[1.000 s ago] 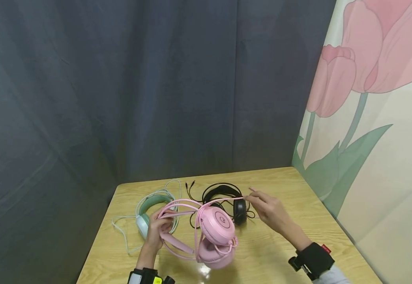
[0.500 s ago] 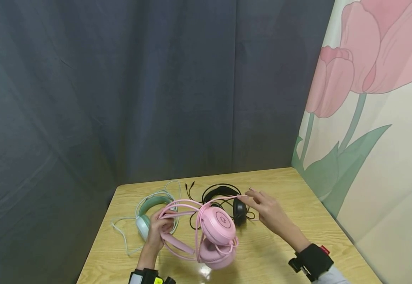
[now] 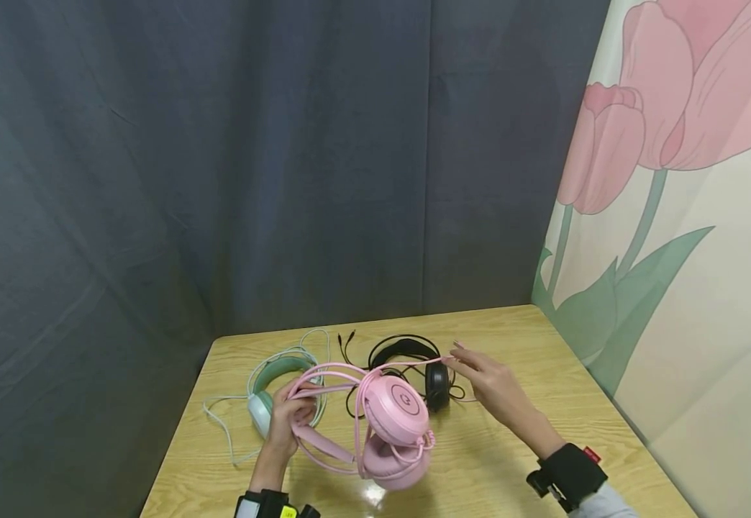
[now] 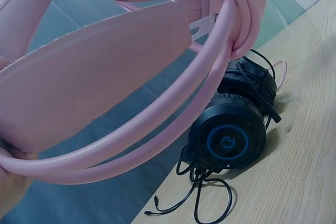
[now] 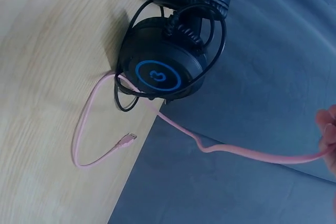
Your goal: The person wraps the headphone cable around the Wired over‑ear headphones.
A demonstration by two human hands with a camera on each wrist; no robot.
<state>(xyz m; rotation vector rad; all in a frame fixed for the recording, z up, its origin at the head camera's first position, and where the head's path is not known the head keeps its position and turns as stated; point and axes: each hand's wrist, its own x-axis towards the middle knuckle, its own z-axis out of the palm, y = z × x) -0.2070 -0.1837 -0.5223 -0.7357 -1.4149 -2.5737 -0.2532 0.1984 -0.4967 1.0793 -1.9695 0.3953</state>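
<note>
Pink headset (image 3: 391, 424): light, rigid band gripped in left hand (image 3: 288, 417); limp pink cable (image 5: 241, 153) pinched in right hand (image 3: 488, 381), snag-prone.

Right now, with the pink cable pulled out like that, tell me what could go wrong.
1. The pink cable, pinched by the right hand, trails across the black headset; pulling further could snag it or drag that headset along the table.
2. The cable's loose plug end lies on the table and may whip or catch.
3. The left hand holds the pink headset by its band only; a hard tug could twist it loose.
</note>
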